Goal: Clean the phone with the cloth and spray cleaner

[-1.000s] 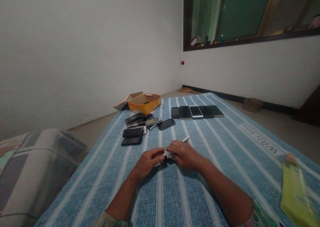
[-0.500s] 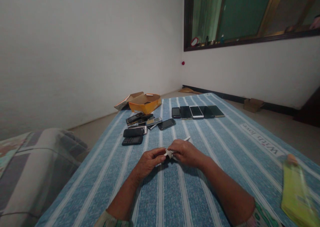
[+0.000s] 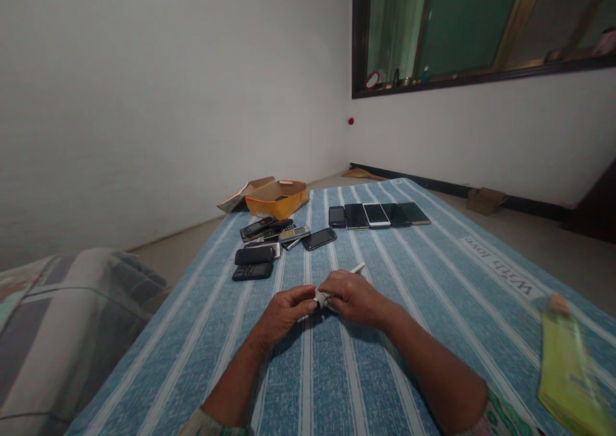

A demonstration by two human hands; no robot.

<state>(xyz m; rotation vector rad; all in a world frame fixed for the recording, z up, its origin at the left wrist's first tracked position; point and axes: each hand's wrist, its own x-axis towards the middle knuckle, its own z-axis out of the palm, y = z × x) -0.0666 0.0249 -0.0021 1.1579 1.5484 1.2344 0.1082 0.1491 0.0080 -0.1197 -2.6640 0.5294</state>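
My left hand [image 3: 283, 311] and my right hand [image 3: 353, 296] meet low over a blue striped bedsheet [image 3: 433, 282]. Both pinch a small white crumpled piece [image 3: 321, 296], like a cloth or tissue, between their fingertips. A slim white object [image 3: 357, 268] sticks out past my right hand; what it is I cannot make out. Beyond the hands lies a loose heap of old keypad phones [image 3: 269, 240]. A neat row of smartphones [image 3: 378, 215] lies side by side further back.
An open orange cardboard box [image 3: 278, 197] sits at the sheet's far left corner. A yellow-green packet [image 3: 565, 365] lies at the right edge. A folded grey blanket [image 3: 62, 333] is on the left. A small brown box [image 3: 486, 199] stands by the far wall.
Both hands stay together on the white piece, with only small finger movements. The view shifted slightly.
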